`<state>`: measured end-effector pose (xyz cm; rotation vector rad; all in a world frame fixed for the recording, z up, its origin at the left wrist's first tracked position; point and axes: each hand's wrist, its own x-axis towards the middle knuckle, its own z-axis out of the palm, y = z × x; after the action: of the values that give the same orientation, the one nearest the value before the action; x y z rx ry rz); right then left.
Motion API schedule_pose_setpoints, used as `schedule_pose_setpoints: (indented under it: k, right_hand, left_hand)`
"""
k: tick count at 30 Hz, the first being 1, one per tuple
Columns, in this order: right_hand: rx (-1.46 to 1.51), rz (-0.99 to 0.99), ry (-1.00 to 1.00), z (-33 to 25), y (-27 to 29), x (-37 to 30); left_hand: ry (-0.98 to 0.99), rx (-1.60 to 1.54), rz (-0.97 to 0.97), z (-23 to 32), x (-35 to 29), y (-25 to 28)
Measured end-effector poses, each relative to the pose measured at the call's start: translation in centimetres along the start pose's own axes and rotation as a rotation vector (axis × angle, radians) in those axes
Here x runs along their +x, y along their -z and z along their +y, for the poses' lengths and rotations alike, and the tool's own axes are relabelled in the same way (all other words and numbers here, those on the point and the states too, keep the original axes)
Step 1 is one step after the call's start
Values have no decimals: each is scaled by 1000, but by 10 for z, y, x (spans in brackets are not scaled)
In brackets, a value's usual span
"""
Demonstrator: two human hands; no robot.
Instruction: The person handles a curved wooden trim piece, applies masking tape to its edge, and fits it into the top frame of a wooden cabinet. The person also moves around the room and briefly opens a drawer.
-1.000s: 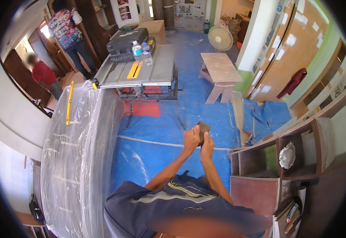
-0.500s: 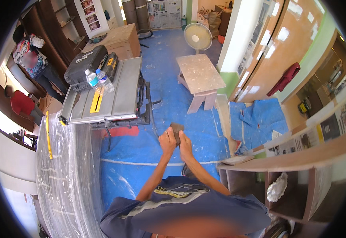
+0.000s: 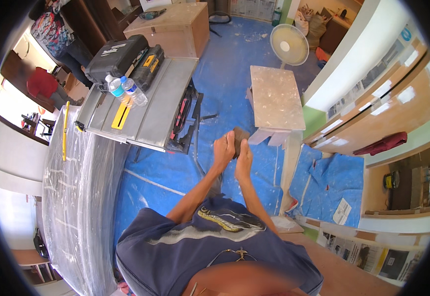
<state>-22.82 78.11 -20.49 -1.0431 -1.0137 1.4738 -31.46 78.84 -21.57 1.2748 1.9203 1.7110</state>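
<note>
Both hands are up in front of my chest, gripping a small brown flat piece (image 3: 240, 141) that looks like sandpaper. My left hand (image 3: 223, 149) has its fingers curled in at the piece's left side. On the opposite side my right hand (image 3: 244, 160) closes on it, thumb up. Part of the piece is hidden behind the fingers. Ahead and to the right of my hands stands a dusty wooden work stand (image 3: 276, 96). Left of them is a table saw (image 3: 151, 116), apart from both hands.
On the saw lie black tool cases (image 3: 116, 59) and two water bottles (image 3: 133, 91). Plastic-wrapped panels (image 3: 77, 212) stretch along the left. A round fan (image 3: 289, 44) stands beyond the work stand. Blue sheeting (image 3: 230, 49) covers the floor. Two people (image 3: 54, 29) are at the far left.
My view has shifted, and the saw and work stand appear further right. I have stepped or turned, with the brown piece still held in both hands. The shelf at lower right has left view.
</note>
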Motion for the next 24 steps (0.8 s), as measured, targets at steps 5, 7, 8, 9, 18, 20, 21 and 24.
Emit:
schedule_pose_setpoints:
  k: [5, 7, 8, 9, 18, 20, 21, 24]
  right_hand:
    - [-291, -177, 104, 0, 0, 121]
    - [-231, -221, 141, -6, 3, 164]
    - [-184, -194, 268, -10, 0, 185]
    - [-187, -116, 240, -14, -2, 203]
    - [-223, 2, 172, -26, -26, 417]
    - [-304, -16, 237, -10, -34, 451]
    - [-428, 32, 223, 1, -43, 465]
    - [-535, -59, 214, 27, -76, 499]
  left_hand:
    - [453, -525, -69, -60, 91, -58]
    - [573, -742, -62, -82, 144, -73]
    - [604, -771, -78, -91, 170, -76]
    - [641, -844, -62, -96, 191, -78]
    - [657, -1015, -225, -147, 413, -124]
    - [626, -847, -125, -165, 436, -142]
    - [552, -783, -87, -171, 444, -158]
    - [317, -162, -121, -191, 481, -182]
